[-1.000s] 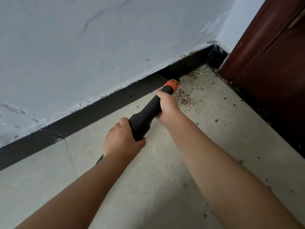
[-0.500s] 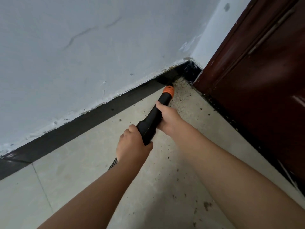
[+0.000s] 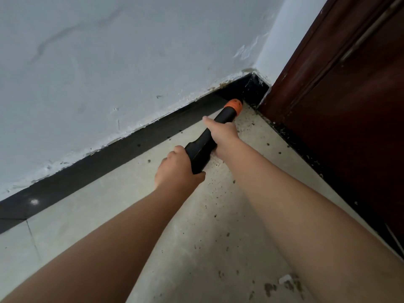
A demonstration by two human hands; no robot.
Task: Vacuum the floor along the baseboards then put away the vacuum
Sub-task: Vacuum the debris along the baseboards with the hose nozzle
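Black plastic vacuum nozzle (image 3: 205, 141) with an orange tip (image 3: 234, 107) points into the corner, its tip at the black baseboard (image 3: 122, 154) beside the dark red door (image 3: 341, 110). Left hand (image 3: 177, 169) grips its wide rear end; right hand (image 3: 222, 133) grips further forward. Dark crumbs speckle the pale floor (image 3: 196, 248).
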